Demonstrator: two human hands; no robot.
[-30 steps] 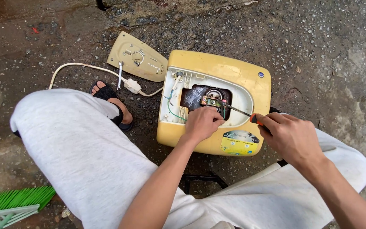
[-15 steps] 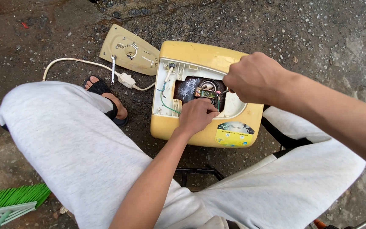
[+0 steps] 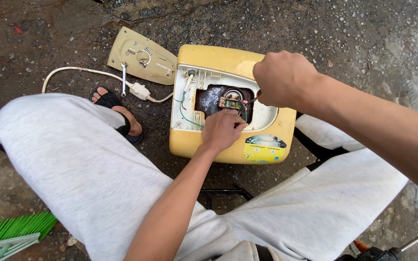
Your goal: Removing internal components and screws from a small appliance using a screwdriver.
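A small brass part [image 3: 231, 102] is seen in the dark opening of the yellow casing [image 3: 228, 63], just beyond the left hand [image 3: 222, 129], whose curled fingers [image 3: 235, 124] are pressed against its near edge. The right hand [image 3: 282, 77] is closed in a fist around a thin tool [image 3: 251, 100], the tip being set at the part's right side. Left of the fingers, a detached cover [image 3: 143, 57], a spanner [image 3: 123, 79] and a white cable [image 3: 81, 71] are laid on the ground.

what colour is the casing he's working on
Yellow casing, seen in the head view.
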